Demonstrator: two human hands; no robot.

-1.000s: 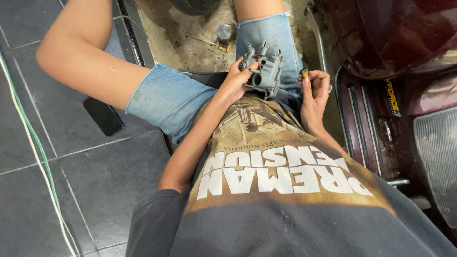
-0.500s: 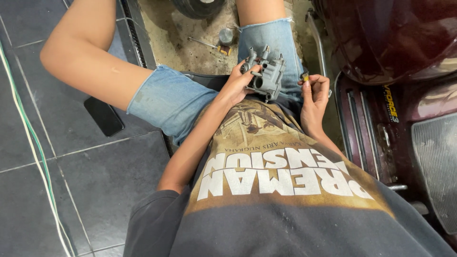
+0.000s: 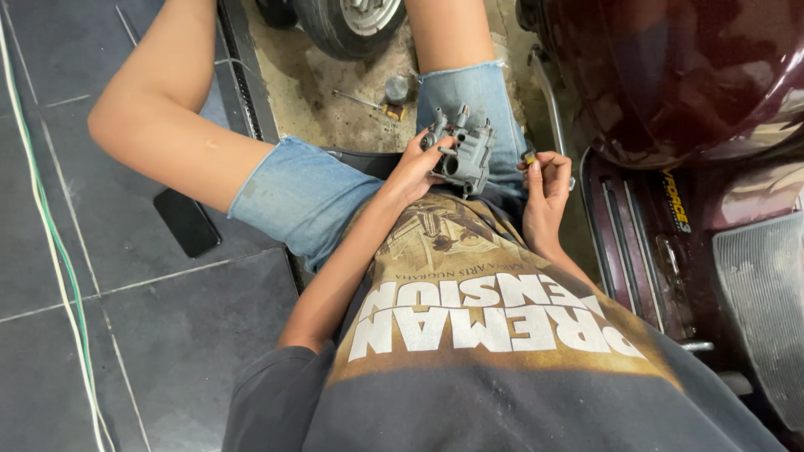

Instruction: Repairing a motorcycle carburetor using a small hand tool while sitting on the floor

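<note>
Looking down from my head camera, I am sitting on the floor with a grey metal carburettor [image 3: 463, 152] resting over my lap, just above the hem of my printed shirt [image 3: 486, 335]. My left hand [image 3: 416, 169] is gripping the carburettor by its left side, fingers curled around the casting and holding it firmly. My right hand [image 3: 546, 177] is hovering just right of the carburettor, not touching it, with the fingertips pinched narrowly on a small dark and yellowish part [image 3: 529, 156]; it is too small for me to tell what it is.

Beyond the carburettor, on the dirty concrete between my legs, a small round metal cup [image 3: 396, 89] is standing upright; I cannot tell whether anything is lying in it. Just beside that cup a screwdriver [image 3: 367, 102] is lying flat. Further beyond the carburettor a wheel [image 3: 347, 21] is showing at the top edge. Right of the carburettor the maroon motorcycle body [image 3: 670, 75] is filling the frame. Far left of the carburettor, a black flat object [image 3: 186, 222] is lying on the dark tiles, and a green and white cable [image 3: 52, 243] is running along them.
</note>
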